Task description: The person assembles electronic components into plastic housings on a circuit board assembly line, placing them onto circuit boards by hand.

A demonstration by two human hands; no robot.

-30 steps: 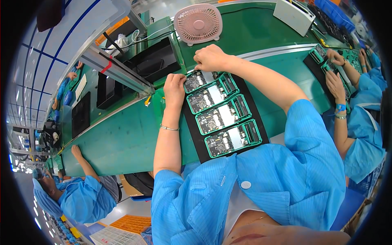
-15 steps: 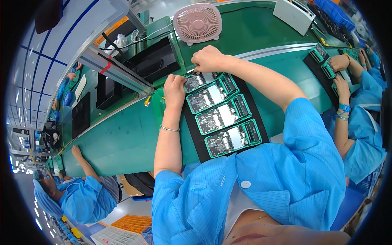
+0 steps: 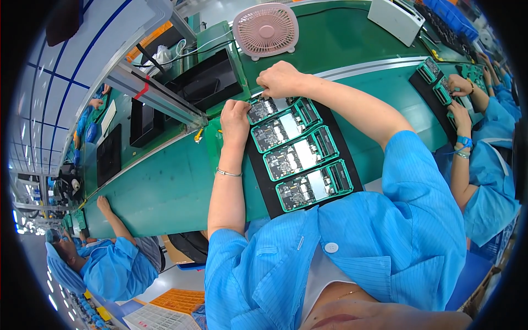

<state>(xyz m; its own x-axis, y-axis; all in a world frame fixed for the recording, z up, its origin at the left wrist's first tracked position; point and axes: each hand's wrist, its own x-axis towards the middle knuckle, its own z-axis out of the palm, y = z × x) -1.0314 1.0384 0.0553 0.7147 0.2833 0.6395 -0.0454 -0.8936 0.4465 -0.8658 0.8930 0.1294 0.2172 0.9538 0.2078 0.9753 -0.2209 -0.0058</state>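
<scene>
Several circuit boards in green frames lie in a row on a black mat (image 3: 263,190). At the far end of the row, my left hand (image 3: 235,118) is closed, its fingertips at the left edge of the farthest board (image 3: 263,110). My right hand (image 3: 281,80) curls over that board's far edge with its fingers pinched together. Whatever either hand grips is hidden behind the fingers. Nearer to me lie the second board (image 3: 275,133), the third board (image 3: 300,157) and the nearest board (image 3: 313,187), which neither hand touches.
A pink fan (image 3: 266,32) stands beyond my hands on the green bench (image 3: 159,192). Black trays (image 3: 209,80) sit at the far left beside a metal post (image 3: 159,91). A white box (image 3: 395,22) is at the far right. Co-workers in blue sit on both sides.
My hands and the boards stay practically in place. At the right, a co-worker's hands have shifted slightly over their own boards.
</scene>
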